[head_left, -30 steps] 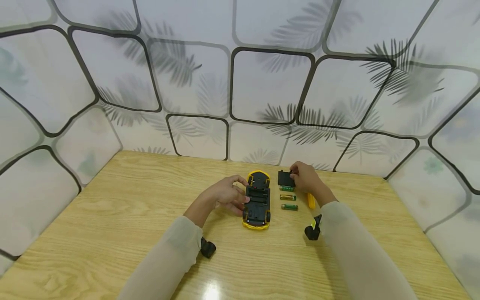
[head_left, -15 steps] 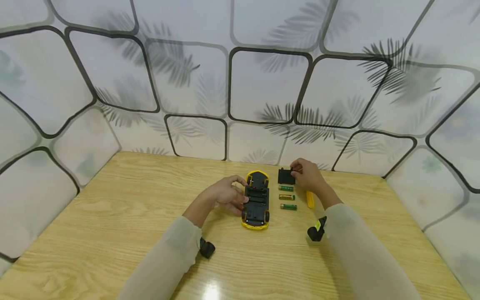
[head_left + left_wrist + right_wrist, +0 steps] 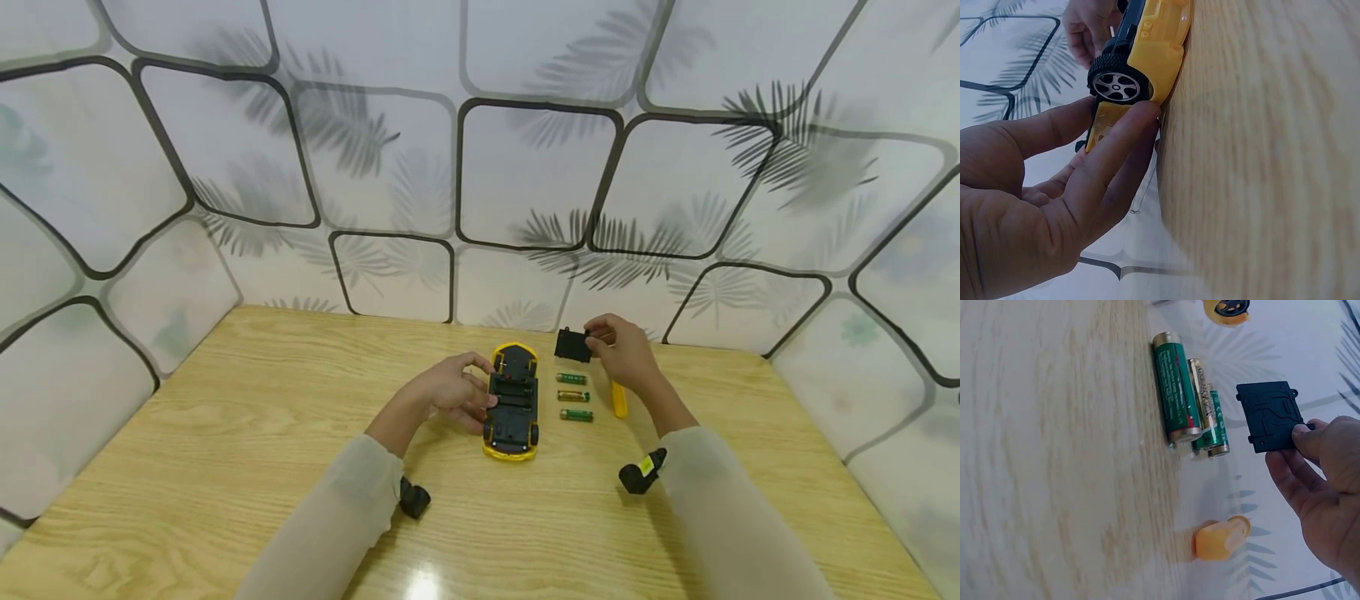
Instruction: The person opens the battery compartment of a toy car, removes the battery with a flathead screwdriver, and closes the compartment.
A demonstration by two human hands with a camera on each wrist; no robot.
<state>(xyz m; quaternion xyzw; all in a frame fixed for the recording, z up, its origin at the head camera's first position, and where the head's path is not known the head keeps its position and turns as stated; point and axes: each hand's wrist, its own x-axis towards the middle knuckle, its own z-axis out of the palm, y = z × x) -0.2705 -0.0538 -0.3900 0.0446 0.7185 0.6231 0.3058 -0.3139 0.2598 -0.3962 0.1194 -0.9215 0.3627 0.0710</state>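
A yellow toy car (image 3: 513,427) lies upside down on the table, its black underside and bare battery compartment facing up. My left hand (image 3: 453,389) grips the car's left side; in the left wrist view, thumb and fingers (image 3: 1113,150) close on the body by a wheel (image 3: 1117,86). Right of the car, my right hand (image 3: 628,352) pinches a black battery cover (image 3: 1270,417) by one edge between thumb and fingers. That cover is tilted and held above the table. Below it lie three batteries: a green one (image 3: 572,378), a gold one (image 3: 573,397) and another green one (image 3: 576,415).
A yellow, handle-like object (image 3: 618,400) lies right of the batteries, partly under the right forearm. The wooden table (image 3: 262,433) meets a patterned wall (image 3: 397,275) close behind the car. Small black cameras (image 3: 414,498) sit at both wrists.
My right hand has lifted the battery cover and shifted slightly up and back, opening a gap from the nearest battery. The left hand and the car stay in place.
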